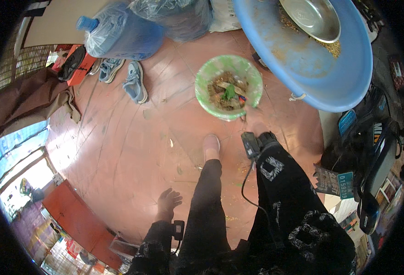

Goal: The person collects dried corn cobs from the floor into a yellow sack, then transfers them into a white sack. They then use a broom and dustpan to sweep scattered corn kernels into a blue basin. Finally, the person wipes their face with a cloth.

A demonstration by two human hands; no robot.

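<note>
A mottled green-and-white plastic bucket (203,84) is in front of me over the tiled floor. Inside it lies brown scrap matter (222,87) with a green leaf (228,92) on top. My right hand (253,118) grips the bucket's near right rim, the fingers partly hidden there. Whether the bucket rests on the floor or hangs just above it, I cannot tell. Down by my left leg, my left hand (169,202) holds nothing, its fingers apart. Each wrist wears a small black device, and a cable runs from the right one.
A large blue basin (291,80) holds a metal bowl (313,19) and grain at upper right. Bagged blue water bottles (126,37) and grey sneakers (135,82) occupy the upper left. A parked vehicle (377,165) borders the right. A red-orange board (78,220) is at lower left.
</note>
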